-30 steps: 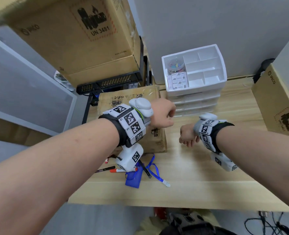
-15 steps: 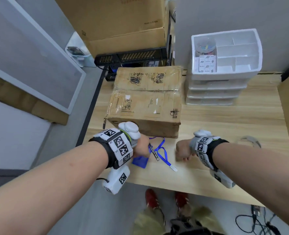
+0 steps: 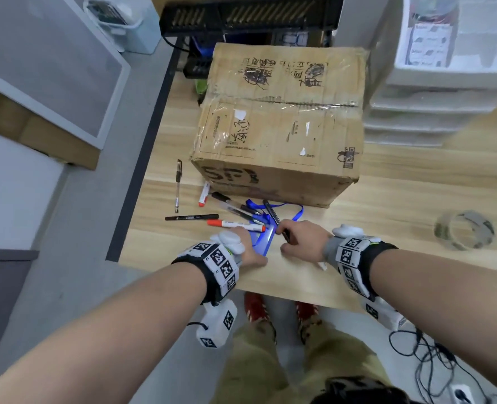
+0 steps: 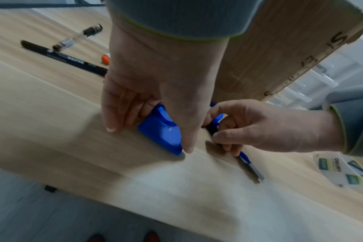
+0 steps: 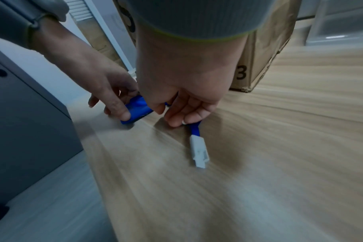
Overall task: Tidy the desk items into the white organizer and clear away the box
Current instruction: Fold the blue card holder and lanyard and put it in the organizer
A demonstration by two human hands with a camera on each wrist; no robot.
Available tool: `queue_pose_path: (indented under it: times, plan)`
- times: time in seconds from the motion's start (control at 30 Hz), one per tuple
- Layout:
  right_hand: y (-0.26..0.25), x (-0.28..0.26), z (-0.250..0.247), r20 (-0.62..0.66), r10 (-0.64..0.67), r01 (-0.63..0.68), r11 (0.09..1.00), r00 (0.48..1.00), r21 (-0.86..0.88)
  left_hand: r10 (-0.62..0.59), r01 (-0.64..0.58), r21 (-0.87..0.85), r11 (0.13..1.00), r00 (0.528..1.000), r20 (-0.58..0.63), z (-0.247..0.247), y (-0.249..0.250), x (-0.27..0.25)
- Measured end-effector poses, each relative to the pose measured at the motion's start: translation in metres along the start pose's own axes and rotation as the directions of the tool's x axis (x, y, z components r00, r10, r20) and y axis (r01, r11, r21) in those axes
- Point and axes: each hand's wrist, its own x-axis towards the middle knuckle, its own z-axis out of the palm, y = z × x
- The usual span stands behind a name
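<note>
Pens (image 3: 235, 225) lie loose beside the cardboard box (image 3: 279, 126), none organized; left hand (image 3: 248, 252) grips the blue badge holder (image 4: 164, 132), right hand (image 3: 301, 240) pinches its lanyard (image 5: 195, 129).

A cardboard box (image 3: 279, 123) is placed at the centre of the desk (image 3: 387, 199). The organizer (image 3: 445, 83) is set at upper right, beside the box. Pens (image 3: 212, 211) are scattered at the box's lower left. A tape roll (image 3: 464, 230) is seen at far right.
</note>
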Motion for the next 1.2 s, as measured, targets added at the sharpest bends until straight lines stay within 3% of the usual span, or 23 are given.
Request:
queue_pose_path:
  times: [0.3,0.47,0.6,0.7,0.83,0.93,1.03,1.2]
  plan:
    - [0.019,-0.007,-0.019,-0.090,0.026,-0.035,0.994,0.996,-0.099,-0.031,0.022,-0.086,0.996,0.995,-0.097,-0.009,0.014,0.007]
    - [0.023,-0.011,-0.022,-0.103,0.072,-0.083,0.991,0.992,-0.108,-0.030,0.028,-0.046,0.999,0.998,-0.048,-0.010,0.023,-0.002]
    - [0.026,-0.010,-0.028,-0.118,0.093,-0.104,0.990,0.989,-0.094,0.037,-0.036,-0.040,0.999,0.999,0.030,-0.008,0.022,-0.008]
    - [0.022,-0.016,-0.036,-0.087,0.031,-0.036,0.998,0.996,-0.054,0.104,-0.099,-0.094,0.991,0.993,0.051,-0.011,0.017,-0.013]
    - [0.012,-0.024,-0.043,-0.008,-0.170,0.169,0.982,0.985,-0.080,0.220,-0.198,-0.222,0.955,0.972,0.080,-0.022,0.011,-0.024]
    - [0.009,-0.028,-0.052,-0.037,-0.217,0.214,0.975,0.975,-0.062,0.296,-0.246,-0.314,0.917,0.948,0.121,-0.030,0.013,-0.033]
    - [0.007,-0.039,-0.060,-0.061,-0.232,0.225,0.969,0.971,-0.104,0.315,-0.221,-0.390,0.894,0.928,0.197,-0.039,0.017,-0.044]
    - [0.004,-0.054,-0.082,-0.087,-0.224,0.214,0.971,0.971,-0.110,0.258,-0.229,-0.301,0.926,0.964,0.059,-0.059,0.032,-0.058]
